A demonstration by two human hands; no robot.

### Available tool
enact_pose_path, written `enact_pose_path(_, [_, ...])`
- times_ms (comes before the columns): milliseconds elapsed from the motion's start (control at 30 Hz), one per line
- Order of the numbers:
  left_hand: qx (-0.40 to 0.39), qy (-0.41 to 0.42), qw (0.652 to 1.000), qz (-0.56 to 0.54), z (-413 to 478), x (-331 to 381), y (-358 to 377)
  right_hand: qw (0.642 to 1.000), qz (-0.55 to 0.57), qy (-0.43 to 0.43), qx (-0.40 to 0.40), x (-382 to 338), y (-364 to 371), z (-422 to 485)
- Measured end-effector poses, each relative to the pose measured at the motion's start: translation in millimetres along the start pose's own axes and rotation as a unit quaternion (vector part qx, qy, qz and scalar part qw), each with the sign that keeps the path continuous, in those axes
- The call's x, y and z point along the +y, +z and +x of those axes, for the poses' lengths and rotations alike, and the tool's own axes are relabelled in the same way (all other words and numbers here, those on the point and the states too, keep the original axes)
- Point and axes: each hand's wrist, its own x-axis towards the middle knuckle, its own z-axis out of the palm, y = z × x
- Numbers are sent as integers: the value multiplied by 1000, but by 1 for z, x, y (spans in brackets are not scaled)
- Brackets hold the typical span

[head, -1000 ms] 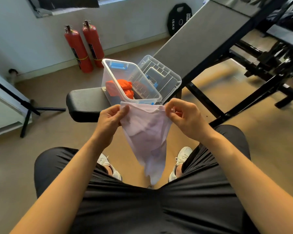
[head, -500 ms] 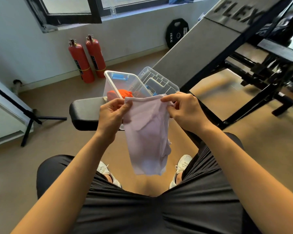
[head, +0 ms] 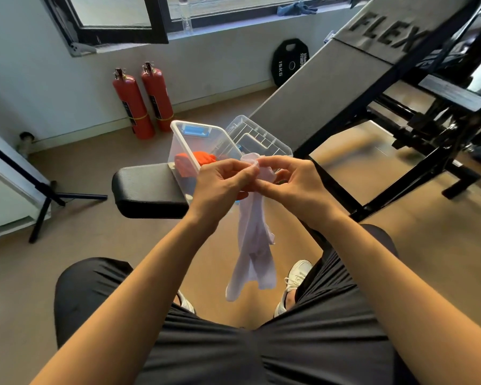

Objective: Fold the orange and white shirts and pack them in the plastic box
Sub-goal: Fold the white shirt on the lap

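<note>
The white shirt (head: 257, 254) is pinched at its top by the left hand (head: 220, 184) and right hand (head: 295, 184), close together, and hangs below them. Folding is judged unfinished. Another fold is needed before it is laid in the box (head: 177, 134) just beyond, by the orange shirt (head: 204, 157).

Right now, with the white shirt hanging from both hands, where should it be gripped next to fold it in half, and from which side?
Probably its loose bottom end, from below. The left hand and right hand pinch the top of the white shirt together, so it hangs as one narrow strip with the lower end free.
</note>
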Motion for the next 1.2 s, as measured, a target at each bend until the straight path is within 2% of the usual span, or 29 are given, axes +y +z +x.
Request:
enact_pose_path(100, [-55, -14, 998, -5, -5, -1, 0, 998, -33, -29, 36, 4, -3, -3])
enact_pose_path(300, [-125, -29, 992, -1, -18, -17, -14, 999, -30, -27, 29, 15, -9, -7])
enact_pose_path(400, [-60, 11, 998, 4, -20, -28, -17, 999, -12, -44, 10, 13, -14, -8])
enact_pose_path(467, [3, 13, 1000, 12, -18, -48, -21, 998, 16, -59, -5, 9, -22, -6])
enact_pose_path(500, [11, 6, 999, 33, -17, -59, -23, 997, 41, -60, -13, 6, -27, -5])
enact_pose_path(633, [-88, -51, 989, 110, -17, -103, -10, 991, 114, -43, -53, -6, -48, -5])
enact_pose_path(733, [-175, -74, 972, 135, -16, -127, 9, 988, 145, -30, -54, -7, -58, -6])
enact_pose_path(800, [-199, -98, 966, 131, -17, -141, 22, 985, 166, -23, -38, -4, -62, -7])
enact_pose_path(900, [-190, -138, 966, 106, -24, -153, 42, 986, 166, -15, -2, -2, -70, -8])
enact_pose_path(1033, [-183, -174, 965, 73, -32, -163, 46, 991, 99, -4, 93, 8, -83, -4])
enact_pose_path(1200, [-149, -174, 971, 68, -41, -173, 20, 974, 48, 74, 208, 41, -96, 12])
